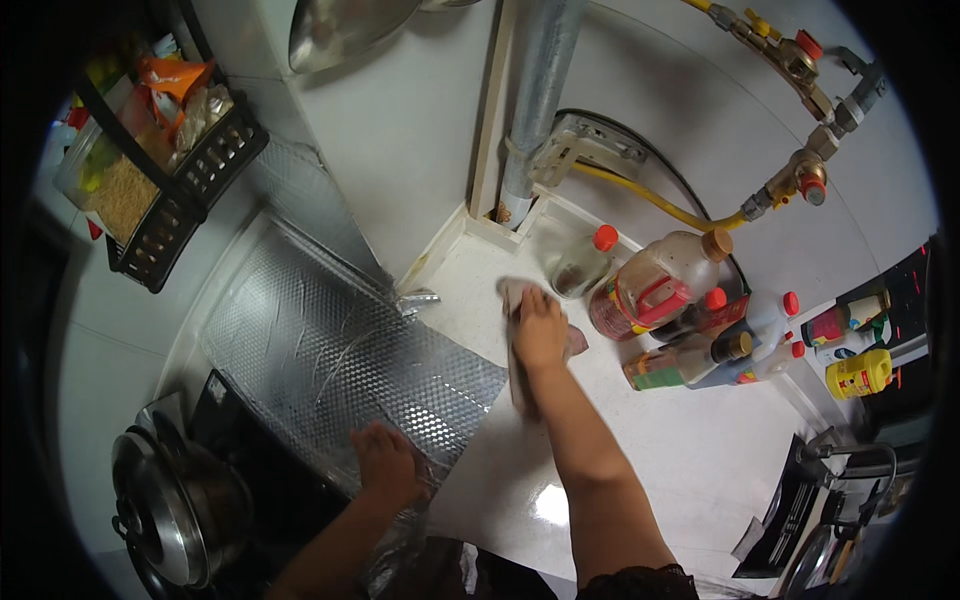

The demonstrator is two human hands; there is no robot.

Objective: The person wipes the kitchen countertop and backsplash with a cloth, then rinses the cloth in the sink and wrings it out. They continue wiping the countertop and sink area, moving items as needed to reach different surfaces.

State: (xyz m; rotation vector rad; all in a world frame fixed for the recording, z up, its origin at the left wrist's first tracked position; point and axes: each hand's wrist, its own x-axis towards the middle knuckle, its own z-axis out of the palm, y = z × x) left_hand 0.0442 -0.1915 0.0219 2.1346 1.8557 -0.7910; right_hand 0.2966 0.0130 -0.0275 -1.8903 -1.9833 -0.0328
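My right hand [541, 330] presses a greyish-pink cloth [521, 384] onto the white countertop [500, 500], its fingers bent over the cloth's upper part. Part of the cloth sticks out to the right of the hand. On the left, a silver foil mat [340, 330] with an embossed pattern covers the counter, its far end running up along the wall. My left hand [385, 463] lies on the mat close to its near edge, fingers loosely spread. The foil is wrinkled beside that hand. A small folded foil flap [418, 300] stands up at the wall corner.
Right of the cloth stand a red-capped glass jar [582, 265], a large plastic jug [655, 285] and several bottles [690, 362]. A lidded steel pot [175, 505] sits lower left on a black stove. A black basket [190, 200] hangs upper left. Yellow gas piping [650, 195] runs along the wall.
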